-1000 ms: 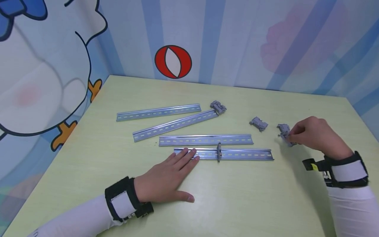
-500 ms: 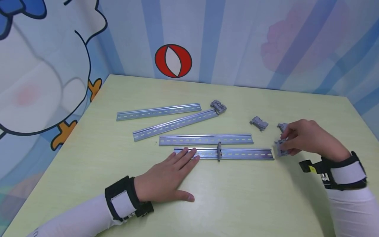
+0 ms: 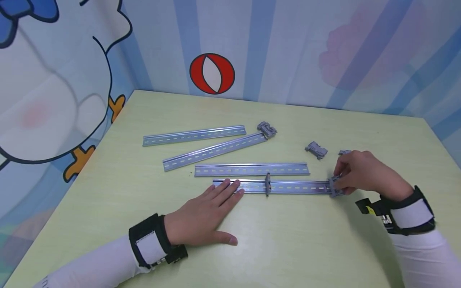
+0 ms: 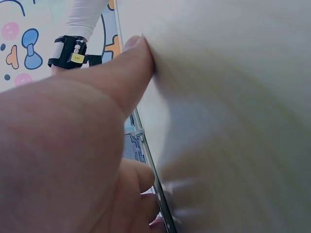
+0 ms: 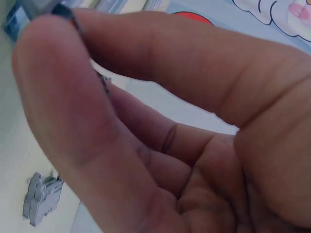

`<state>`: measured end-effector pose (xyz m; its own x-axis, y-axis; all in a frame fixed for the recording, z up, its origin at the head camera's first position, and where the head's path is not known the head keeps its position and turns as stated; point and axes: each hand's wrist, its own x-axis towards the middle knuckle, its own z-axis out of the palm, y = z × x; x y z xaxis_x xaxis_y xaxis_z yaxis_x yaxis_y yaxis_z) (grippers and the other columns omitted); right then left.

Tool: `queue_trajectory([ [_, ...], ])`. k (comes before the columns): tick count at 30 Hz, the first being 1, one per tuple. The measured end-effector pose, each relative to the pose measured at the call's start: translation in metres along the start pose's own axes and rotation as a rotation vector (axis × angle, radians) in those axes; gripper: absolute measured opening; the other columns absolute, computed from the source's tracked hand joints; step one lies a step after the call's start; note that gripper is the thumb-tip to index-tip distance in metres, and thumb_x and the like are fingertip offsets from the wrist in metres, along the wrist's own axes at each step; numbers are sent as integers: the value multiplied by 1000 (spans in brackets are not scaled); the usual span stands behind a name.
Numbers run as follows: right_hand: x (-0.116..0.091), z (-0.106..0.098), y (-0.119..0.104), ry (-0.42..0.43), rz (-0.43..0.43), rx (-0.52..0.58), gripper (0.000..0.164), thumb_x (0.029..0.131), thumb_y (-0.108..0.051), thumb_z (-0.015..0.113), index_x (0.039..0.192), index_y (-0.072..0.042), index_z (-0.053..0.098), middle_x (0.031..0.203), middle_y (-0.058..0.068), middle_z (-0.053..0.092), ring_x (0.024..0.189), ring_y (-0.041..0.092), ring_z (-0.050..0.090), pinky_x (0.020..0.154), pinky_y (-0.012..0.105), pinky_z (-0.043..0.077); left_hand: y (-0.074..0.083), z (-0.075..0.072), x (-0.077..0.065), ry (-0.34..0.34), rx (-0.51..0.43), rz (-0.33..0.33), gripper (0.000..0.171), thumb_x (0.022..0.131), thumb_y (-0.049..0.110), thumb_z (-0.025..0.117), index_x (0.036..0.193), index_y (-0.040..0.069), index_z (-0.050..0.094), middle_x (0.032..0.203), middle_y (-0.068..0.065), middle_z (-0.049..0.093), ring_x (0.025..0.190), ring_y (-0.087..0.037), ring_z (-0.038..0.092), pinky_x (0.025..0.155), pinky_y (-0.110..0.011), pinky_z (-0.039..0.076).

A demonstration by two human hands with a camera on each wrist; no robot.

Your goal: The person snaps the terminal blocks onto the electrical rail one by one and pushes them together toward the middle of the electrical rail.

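My left hand (image 3: 199,220) lies flat with its fingers straight, fingertips pressing on the left end of the nearest slotted metal DIN rail (image 3: 299,187). A thin grey terminal block (image 3: 268,185) stands upright across that rail. At the rail's right end my right hand (image 3: 372,176) pinches another grey terminal block (image 3: 334,188) between thumb and fingers; the block overlaps the rail end in the head view. Only a bit of the held block (image 5: 43,7) shows at the top left of the right wrist view. A loose terminal block (image 3: 344,152) is partly hidden behind the right hand.
Behind the front rail lie a parallel rail (image 3: 252,169) and two slanted rails, a middle one (image 3: 216,151) and a far one (image 3: 194,136). One terminal block (image 3: 267,129) rests at the middle rail's end, another (image 3: 316,150) farther right. A printed wall (image 3: 288,52) borders the table.
My right hand has lifted a terminal block from beside the loose one and carried it left and nearer, onto the front rail's right end. The left hand has stayed in place.
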<state>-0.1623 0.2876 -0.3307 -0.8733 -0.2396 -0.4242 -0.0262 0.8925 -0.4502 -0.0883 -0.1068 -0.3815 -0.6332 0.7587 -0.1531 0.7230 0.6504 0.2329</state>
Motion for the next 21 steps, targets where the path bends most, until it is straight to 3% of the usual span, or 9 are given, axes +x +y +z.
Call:
queue_trajectory([
  [8, -1, 5, -9, 51, 9, -61, 15, 80, -8, 73, 88, 1, 63, 78, 7, 66, 59, 14, 66, 59, 33, 56, 0, 2, 1, 9, 8, 0, 103, 86, 72, 51, 158, 11, 9, 164, -8, 0, 151, -28, 1, 119, -47, 14],
  [15, -1, 8, -13, 101, -35, -93, 7, 78, -6, 71, 78, -3, 64, 73, 6, 64, 55, 14, 64, 56, 32, 52, -1, 3, 1, 16, 20, 8, 103, 86, 72, 50, 158, 10, 9, 164, -9, 0, 150, -28, 1, 119, -48, 14],
  [21, 0, 11, -19, 101, -30, -75, 2, 79, -4, 67, 79, -2, 66, 70, 6, 65, 55, 15, 65, 59, 34, 54, -1, 4, 1, 21, 34, 9, 103, 86, 73, 49, 158, 10, 8, 164, -10, 1, 150, -28, 1, 119, -47, 15],
])
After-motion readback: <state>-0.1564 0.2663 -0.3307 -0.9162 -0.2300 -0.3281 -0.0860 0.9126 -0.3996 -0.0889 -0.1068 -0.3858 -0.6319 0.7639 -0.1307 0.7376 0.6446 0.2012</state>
